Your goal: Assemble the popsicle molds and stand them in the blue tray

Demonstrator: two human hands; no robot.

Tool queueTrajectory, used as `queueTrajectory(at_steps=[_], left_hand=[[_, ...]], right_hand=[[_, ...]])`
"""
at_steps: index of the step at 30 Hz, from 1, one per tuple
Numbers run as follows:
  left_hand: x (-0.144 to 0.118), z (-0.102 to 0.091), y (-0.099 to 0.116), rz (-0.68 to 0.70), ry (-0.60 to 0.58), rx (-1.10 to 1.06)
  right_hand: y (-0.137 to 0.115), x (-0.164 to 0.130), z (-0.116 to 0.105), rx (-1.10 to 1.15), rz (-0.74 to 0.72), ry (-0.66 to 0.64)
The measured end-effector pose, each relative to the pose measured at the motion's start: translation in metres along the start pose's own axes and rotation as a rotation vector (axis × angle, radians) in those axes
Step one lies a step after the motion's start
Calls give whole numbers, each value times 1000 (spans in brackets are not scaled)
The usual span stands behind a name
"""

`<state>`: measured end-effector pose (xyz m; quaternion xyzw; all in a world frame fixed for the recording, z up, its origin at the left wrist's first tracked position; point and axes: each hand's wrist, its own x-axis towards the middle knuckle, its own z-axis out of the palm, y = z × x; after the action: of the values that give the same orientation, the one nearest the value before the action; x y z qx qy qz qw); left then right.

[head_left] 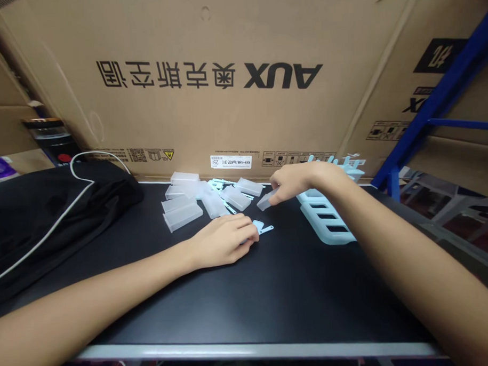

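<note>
A small pale blue clip lies flat on the black table, its thin tab pointing right, and the left hand rests palm down just beside it with its curled fingertips touching the near end of the piece; whether the fingers have already pinched it or only press on it is hard to tell from this angle. A little further back and to the right, the right hand has closed thumb and forefinger on a frosted plastic cap, lifting one end of it at the edge of the loose pile of caps spread along the back of the table with a few more blue clips among them. So the work in hand looks like pairing one clip with one cap, both pieces being picked at once; the next move would call for a firm pinch on the flat clip, which sits low on the surface, and for turning the cap's open end toward it. Under the right wrist sits a pale blue slotted rack, and behind everything stands a large cardboard box, with a black bag to the left.
</note>
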<state>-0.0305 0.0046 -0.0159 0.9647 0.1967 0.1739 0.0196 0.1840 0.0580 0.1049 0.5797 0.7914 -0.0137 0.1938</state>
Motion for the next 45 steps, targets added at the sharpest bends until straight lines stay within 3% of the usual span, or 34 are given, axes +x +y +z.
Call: queueTrajectory(at_steps=[11,15,20,26,34,40,45], left_hand=[[-1,9,-6,-8,180,-90],[-2,8,-9,-129,289,39],[-2,4,-9,-272,184,94],[0,1,-3,-301,179,44],[1,-2,6,-299,150,65],[2,1,1,-395,146,29],[1,1,-1,-396,163,0]], right_hand=[[1,-9,-5,-1,-89,-97],[8,-6,-3,15,-114,-99],[2,-15,-9,38,-201,-21],[-18,-28,-14,64,-332,36],[-26,-23,-9,93,-381,-19],[-38,-20,-3,52,-412,-20],[-46,-18,0,111,-435,-59]])
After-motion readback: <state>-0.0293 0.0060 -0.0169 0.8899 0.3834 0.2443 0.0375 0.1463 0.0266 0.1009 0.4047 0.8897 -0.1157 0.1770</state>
